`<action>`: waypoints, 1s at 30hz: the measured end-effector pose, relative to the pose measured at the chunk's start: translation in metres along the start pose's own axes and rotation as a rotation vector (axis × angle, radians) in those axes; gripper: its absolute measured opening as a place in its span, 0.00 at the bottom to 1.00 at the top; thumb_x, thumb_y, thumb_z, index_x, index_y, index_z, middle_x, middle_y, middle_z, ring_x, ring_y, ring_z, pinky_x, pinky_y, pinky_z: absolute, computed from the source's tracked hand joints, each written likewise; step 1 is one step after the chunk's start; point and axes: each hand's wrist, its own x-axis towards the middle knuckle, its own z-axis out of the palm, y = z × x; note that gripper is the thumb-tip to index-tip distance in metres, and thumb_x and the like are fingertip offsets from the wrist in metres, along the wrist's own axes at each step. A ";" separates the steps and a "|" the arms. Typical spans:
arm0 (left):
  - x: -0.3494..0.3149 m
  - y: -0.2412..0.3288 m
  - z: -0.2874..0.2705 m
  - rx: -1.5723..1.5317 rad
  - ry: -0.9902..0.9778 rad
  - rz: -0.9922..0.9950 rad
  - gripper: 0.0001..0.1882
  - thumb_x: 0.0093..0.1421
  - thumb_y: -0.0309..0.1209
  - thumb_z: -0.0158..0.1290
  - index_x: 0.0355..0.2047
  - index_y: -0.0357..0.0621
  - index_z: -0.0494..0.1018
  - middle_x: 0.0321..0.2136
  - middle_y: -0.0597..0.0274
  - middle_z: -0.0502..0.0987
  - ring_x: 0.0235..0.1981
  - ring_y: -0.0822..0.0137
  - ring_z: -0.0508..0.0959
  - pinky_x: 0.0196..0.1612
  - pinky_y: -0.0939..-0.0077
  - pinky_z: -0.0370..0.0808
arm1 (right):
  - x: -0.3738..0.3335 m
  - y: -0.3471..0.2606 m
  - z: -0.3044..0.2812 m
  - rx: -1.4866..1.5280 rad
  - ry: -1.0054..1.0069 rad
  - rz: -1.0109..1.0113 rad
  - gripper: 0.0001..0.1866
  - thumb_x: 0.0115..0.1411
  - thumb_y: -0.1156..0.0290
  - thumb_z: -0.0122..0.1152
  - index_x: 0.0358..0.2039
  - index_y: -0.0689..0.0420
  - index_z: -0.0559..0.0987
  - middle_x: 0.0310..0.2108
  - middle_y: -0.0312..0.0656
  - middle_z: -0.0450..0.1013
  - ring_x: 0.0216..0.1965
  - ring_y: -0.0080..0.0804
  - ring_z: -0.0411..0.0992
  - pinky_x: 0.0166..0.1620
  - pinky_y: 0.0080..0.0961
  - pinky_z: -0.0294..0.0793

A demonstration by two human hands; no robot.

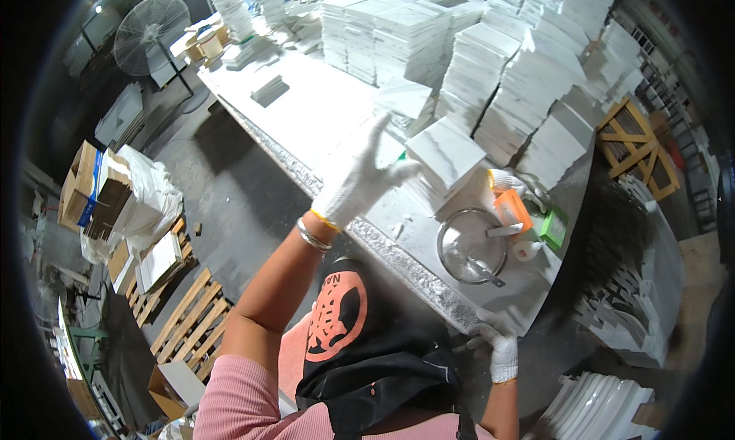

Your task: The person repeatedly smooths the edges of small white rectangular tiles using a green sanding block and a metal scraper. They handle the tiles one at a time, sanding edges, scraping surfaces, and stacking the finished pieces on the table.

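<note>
My left hand (361, 178), in a white knit glove, reaches over the worktable (337, 103) with thumb and fingers spread and nothing visible in it. Just right of it stands a stack of white grey-veined stone tiles (445, 155); its thumb overlaps the stack in view, and I cannot tell whether it touches. My right hand (499, 346), gloved too, rests at the table's near edge with its fingers apart. Beyond it sits a round metal bowl (441, 262) holding white powder or paste, with a flat metal tool (485, 273) leaning in it.
An orange box (511, 210), a green box (553, 228), a small white bottle (527, 250) and loose gloves (504, 181) lie by the bowl. Tall tile stacks (406, 38) fill the table's far side. Left on the floor are a fan (151, 32) and wooden pallets (191, 317).
</note>
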 end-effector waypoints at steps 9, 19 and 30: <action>0.030 0.038 0.064 0.087 -0.086 -0.007 0.64 0.43 0.49 0.75 0.71 0.30 0.51 0.56 0.35 0.71 0.55 0.46 0.75 0.56 0.57 0.75 | -0.002 0.002 -0.002 0.012 -0.036 -0.014 0.12 0.65 0.65 0.62 0.37 0.62 0.82 0.30 0.43 0.82 0.25 0.28 0.81 0.23 0.20 0.74; 0.006 0.039 0.046 -0.067 0.049 0.062 0.70 0.42 0.43 0.77 0.74 0.31 0.42 0.66 0.37 0.63 0.67 0.54 0.65 0.69 0.63 0.63 | -0.005 0.005 0.003 0.119 -0.023 -0.051 0.14 0.64 0.61 0.63 0.36 0.60 0.82 0.27 0.45 0.81 0.20 0.24 0.75 0.24 0.19 0.71; -0.155 0.091 0.053 -0.314 -0.506 0.260 0.70 0.36 0.46 0.79 0.73 0.32 0.49 0.67 0.40 0.63 0.70 0.44 0.61 0.71 0.54 0.56 | -0.022 -0.019 0.014 0.593 -0.240 -0.169 0.31 0.67 0.49 0.63 0.56 0.66 0.78 0.39 0.45 0.81 0.35 0.32 0.79 0.38 0.24 0.77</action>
